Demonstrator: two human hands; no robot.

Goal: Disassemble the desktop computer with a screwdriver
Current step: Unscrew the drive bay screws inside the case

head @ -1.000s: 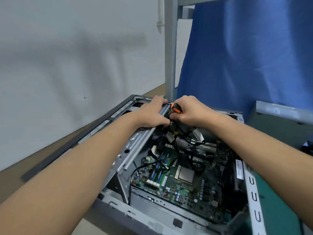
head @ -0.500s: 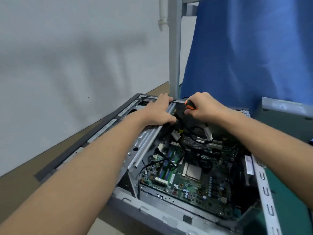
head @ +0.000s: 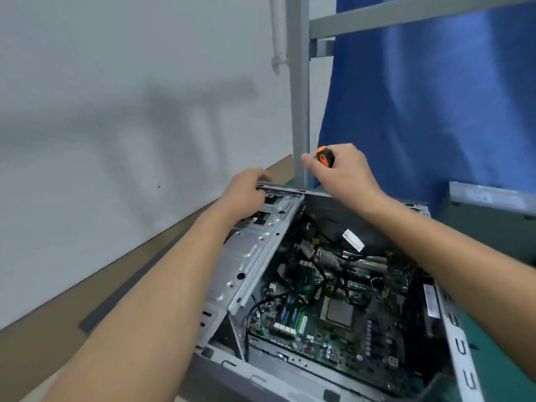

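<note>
desktop computer (head: pixel 290 369): open grey steel shell with slotted rims, lying at 5 o'clock in view.
drive cage (head: pixel 255 250): stamped sheet metal, ribbed and holed, tilted along its 9 o'clock side.
motherboard (head: pixel 313 323): green, with a square silvery chip and black cables across it.
screwdriver (head: pixel 325 156): rounded orange-and-black handle, shaft hidden, above the 12 o'clock rim.
right hand (head: pixel 345 175): fist wrapped round the screwdriver.
left hand (head: pixel 246 192): fingers curled over the far rim at 11 o'clock.
cloth (head: pixel 435 111): blue, softly folded, at 1 o'clock.
</note>
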